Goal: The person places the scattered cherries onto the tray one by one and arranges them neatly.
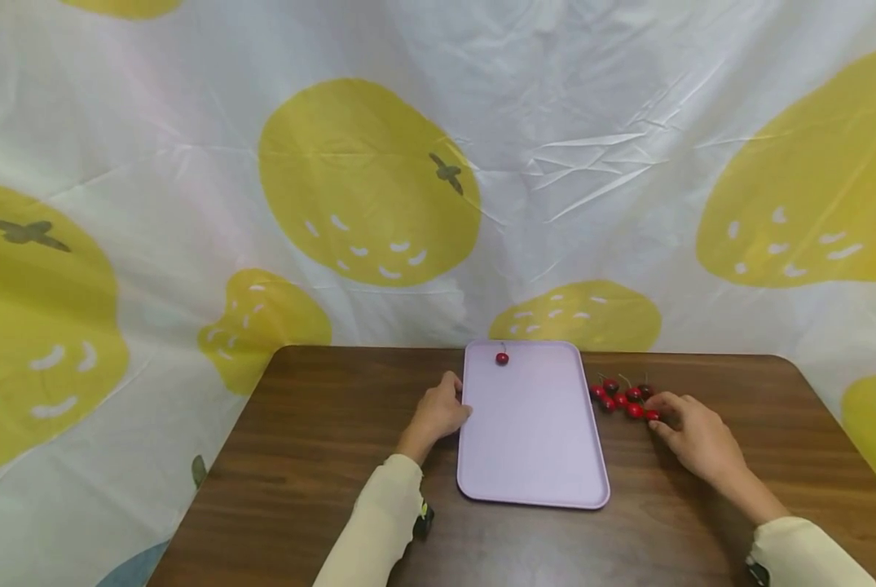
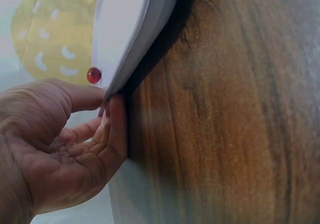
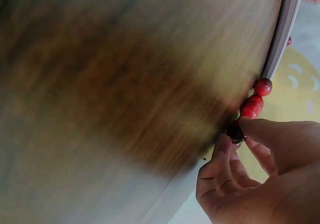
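The pinched cherry point(image 1: 652, 415) lies at the near right end of the cherry cluster point(image 1: 621, 400) on the table point(image 1: 320, 456), held between thumb and fingertips of the right hand point(image 1: 702, 444); a light squeeze and straight lift should spare its neighbours. Left of these, the left hand point(image 1: 438, 412) pinches the rim of the lilac tray point(image 1: 533, 432), best kept level so the lone cherry point(image 1: 502, 359) there doesn't roll.

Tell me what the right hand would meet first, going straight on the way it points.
The right hand seems to pinch one cherry; beyond it, the next cherries would likely come first, though depth is unclear.
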### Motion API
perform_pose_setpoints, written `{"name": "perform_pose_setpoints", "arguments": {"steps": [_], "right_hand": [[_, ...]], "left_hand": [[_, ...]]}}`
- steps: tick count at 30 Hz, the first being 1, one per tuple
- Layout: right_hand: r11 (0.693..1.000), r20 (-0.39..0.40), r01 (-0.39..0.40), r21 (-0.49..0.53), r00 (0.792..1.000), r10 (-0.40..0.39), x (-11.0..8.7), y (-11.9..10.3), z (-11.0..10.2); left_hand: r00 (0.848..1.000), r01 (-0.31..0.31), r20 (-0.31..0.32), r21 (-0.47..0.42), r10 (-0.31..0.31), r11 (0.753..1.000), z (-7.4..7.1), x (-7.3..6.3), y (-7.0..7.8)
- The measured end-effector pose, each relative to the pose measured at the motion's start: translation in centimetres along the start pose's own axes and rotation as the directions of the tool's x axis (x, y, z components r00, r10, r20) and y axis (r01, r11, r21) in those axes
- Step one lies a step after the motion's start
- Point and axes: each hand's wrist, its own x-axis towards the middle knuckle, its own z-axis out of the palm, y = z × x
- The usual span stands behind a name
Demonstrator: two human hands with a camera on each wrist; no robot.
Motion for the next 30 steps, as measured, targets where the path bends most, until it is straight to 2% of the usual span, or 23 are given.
{"name": "perform_pose_setpoints", "arguments": {"steps": [5,11,16,20,30], "right_hand": [[1.000,-0.048,0.031,-0.001,0.998,-0.031,-0.1,0.0,-0.1],[1.000,-0.081,-0.004,-0.001,0.997,0.004,-0.2,-0.4,-1.0],[1.000,-0.162,0.011,0.018,0.987,-0.008,0.2,-1.1,-1.1],[0.996,-0.202,0.046,0.080,0.979,-0.029,1.2,-2.2,-0.3],[0.959,-0.172,0.017,0.283,0.985,0.033,4.9,-6.4,3.6]], "left_hand": [[1.000,-0.016,-0.013,0.000,0.016,1.000,0.0,0.1,-0.1],[1.000,-0.006,-0.005,-0.003,0.006,1.000,0.1,0.2,-0.2],[1.000,0.003,0.005,-0.001,-0.003,1.000,0.1,0.2,-0.1],[1.000,0.011,0.010,-0.001,-0.011,1.000,0.1,0.1,0.0],[1.000,-0.014,-0.004,0.003,0.014,1.000,0.2,0.2,-0.2]]}}
